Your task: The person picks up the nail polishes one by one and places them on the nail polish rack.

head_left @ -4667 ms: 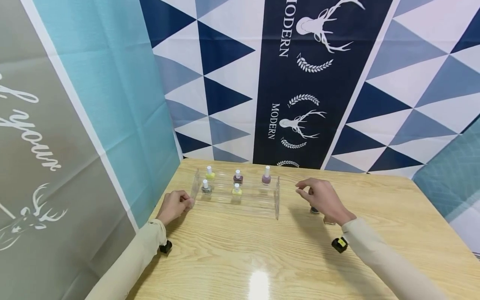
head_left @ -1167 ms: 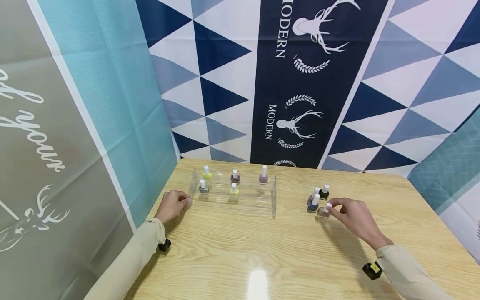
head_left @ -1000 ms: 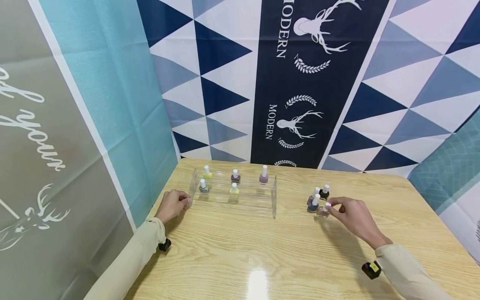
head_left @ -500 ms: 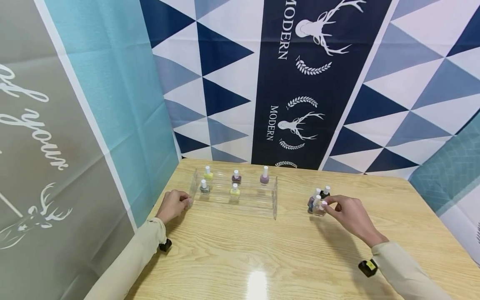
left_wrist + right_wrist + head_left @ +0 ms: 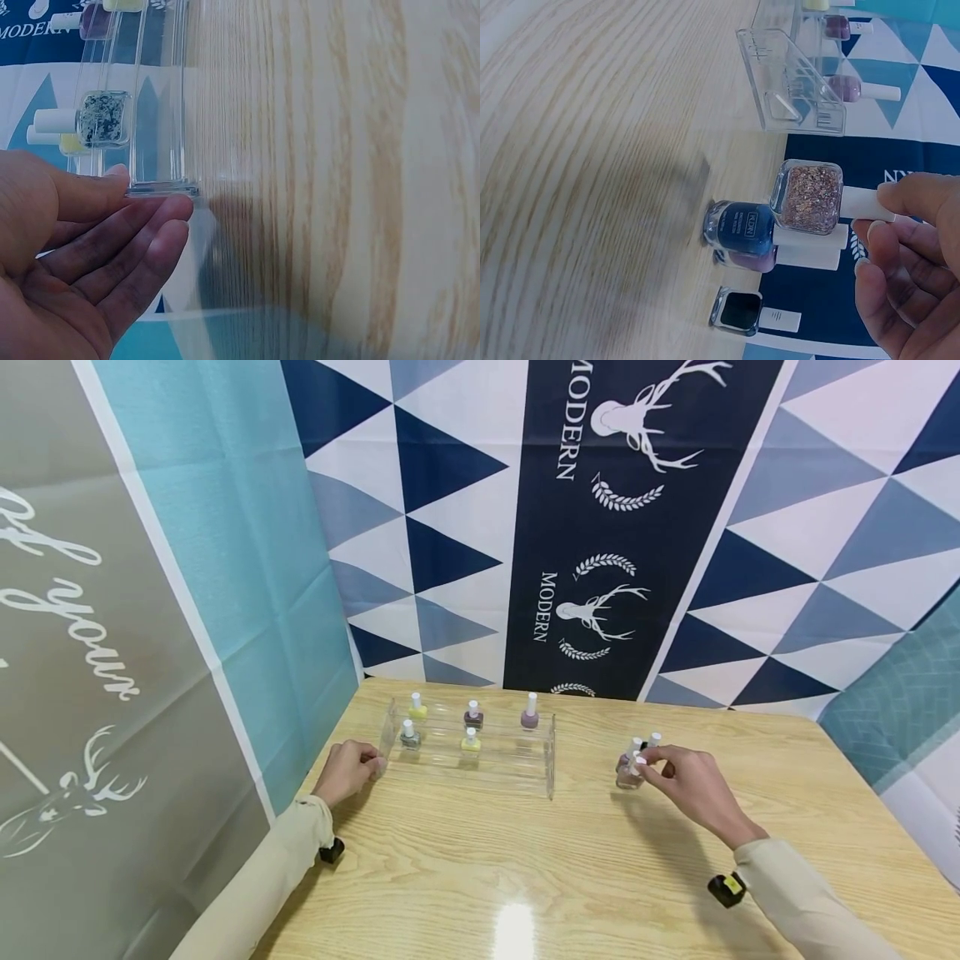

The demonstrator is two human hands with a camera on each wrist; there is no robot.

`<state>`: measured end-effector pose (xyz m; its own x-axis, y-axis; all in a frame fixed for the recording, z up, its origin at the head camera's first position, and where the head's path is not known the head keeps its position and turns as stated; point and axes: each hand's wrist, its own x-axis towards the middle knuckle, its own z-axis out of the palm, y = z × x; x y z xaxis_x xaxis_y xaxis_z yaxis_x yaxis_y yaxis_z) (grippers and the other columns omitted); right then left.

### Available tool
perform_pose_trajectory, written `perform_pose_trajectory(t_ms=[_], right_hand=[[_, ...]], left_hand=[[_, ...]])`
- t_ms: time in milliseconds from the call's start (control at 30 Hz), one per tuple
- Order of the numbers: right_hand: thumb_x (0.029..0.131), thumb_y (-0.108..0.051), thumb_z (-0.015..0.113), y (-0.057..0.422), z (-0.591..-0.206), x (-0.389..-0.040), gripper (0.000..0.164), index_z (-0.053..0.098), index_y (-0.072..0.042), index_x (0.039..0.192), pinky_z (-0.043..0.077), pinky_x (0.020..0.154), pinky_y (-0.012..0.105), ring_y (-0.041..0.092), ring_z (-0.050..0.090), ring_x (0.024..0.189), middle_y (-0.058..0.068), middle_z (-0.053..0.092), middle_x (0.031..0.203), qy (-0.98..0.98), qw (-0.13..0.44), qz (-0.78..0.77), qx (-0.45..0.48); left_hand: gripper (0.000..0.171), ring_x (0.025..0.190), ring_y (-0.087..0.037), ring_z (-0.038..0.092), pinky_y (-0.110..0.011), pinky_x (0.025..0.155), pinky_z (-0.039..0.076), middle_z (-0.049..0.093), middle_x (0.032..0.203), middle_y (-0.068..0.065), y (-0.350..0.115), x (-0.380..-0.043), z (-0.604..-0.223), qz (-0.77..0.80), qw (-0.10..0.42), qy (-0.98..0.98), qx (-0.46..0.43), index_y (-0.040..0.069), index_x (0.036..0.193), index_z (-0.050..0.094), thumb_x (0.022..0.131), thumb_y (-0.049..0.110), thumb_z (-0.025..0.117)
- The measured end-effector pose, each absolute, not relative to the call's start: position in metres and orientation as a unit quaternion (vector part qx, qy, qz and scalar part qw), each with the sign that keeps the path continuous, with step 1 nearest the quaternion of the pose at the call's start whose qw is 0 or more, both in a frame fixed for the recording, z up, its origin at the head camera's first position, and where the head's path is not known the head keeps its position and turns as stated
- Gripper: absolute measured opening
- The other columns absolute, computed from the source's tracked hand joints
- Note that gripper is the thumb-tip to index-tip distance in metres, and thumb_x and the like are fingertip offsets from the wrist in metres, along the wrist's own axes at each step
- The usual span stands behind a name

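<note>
My right hand [image 5: 693,789] pinches the white cap of a nail polish bottle with pinkish glitter [image 5: 810,199]. In the right wrist view this bottle is held off the table, partly in front of a blue nail polish bottle [image 5: 739,227]. A mauve bottle [image 5: 754,260] is half hidden behind the blue one, and a black bottle [image 5: 742,310] stands close by. At the left, my left hand [image 5: 348,772] grips the end panel of a clear tiered rack [image 5: 553,764] between thumb and fingers.
Several polish bottles stand on the rack's tiers: a grey speckled one [image 5: 105,120], a dark purple one [image 5: 473,718], a tall mauve one [image 5: 529,717] and yellow ones, including the front yellow bottle [image 5: 470,743]. Patterned cloth [image 5: 450,543] hangs behind the wooden table [image 5: 420,860].
My right hand went from beside the rack to the loose bottles, took the glitter bottle's cap, and has lifted it leftward in front of the blue bottle. My left hand keeps its place.
</note>
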<state>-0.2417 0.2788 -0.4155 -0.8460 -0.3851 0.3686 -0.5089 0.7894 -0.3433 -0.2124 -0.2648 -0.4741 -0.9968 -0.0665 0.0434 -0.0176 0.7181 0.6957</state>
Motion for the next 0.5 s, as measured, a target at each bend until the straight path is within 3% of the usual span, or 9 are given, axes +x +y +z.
perform_pose_trajectory(t_ms=[500], right_hand=[[0.093, -0.013, 0.078, 0.265, -0.415, -0.247, 0.007, 0.08, -0.009, 0.098, 0.032, 0.051, 0.026, 0.004, 0.039, 0.054, -0.008, 0.054, 0.064, -0.922, 0.165, 0.23, 0.262]], left_hand=[[0.019, 0.058, -0.018, 0.059, -0.034, 0.053, 0.048, 0.07, 0.072, -0.005, -0.265, -0.213, -0.475, -0.382, 0.035, -0.923, 0.017, 0.006, 0.089, 0.078, 0.102, 0.008, 0.065]])
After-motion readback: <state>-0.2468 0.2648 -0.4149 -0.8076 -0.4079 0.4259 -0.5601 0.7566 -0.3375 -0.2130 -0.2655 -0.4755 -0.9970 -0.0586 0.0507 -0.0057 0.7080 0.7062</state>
